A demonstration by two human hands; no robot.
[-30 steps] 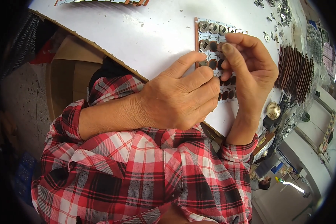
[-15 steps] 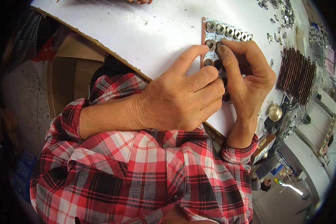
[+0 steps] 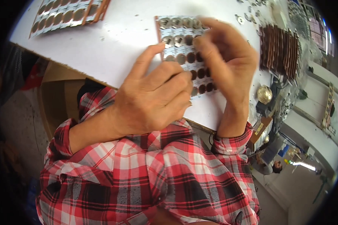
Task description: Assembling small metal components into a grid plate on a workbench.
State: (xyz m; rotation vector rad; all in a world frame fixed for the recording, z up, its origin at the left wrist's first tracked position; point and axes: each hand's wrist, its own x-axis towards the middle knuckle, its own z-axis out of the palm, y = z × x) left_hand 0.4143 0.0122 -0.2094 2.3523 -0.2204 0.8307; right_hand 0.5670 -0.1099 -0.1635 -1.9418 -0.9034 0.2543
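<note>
A pale circuit board panel (image 3: 170,50) with a copper-coloured edge lies on the white table, bearing rows of round spots. Silver round metal clips (image 3: 178,40) sit on the far row and on the left part of the second row; nearer rows show dark discs. My left hand (image 3: 154,95) rests over the panel's near-left part, index fingertip at its left edge, the other fingers bent and apart. Above the panel's right side is my right hand (image 3: 229,56), blurred by motion. Its thumb and index finger are apart, and I see nothing between them.
More board panels (image 3: 65,17) with dark discs are stacked at the far left. Loose metal clips (image 3: 248,17) lie scattered at the far right. A stack of brown-edged panels (image 3: 279,52) stands at the right, near a round metal object (image 3: 264,94). Another person (image 3: 268,167) is in the background.
The view has shifted, so the panel and both hands appear further left and the far-left stack shows more. My right thumb and index finger have parted from the second-row clip.
</note>
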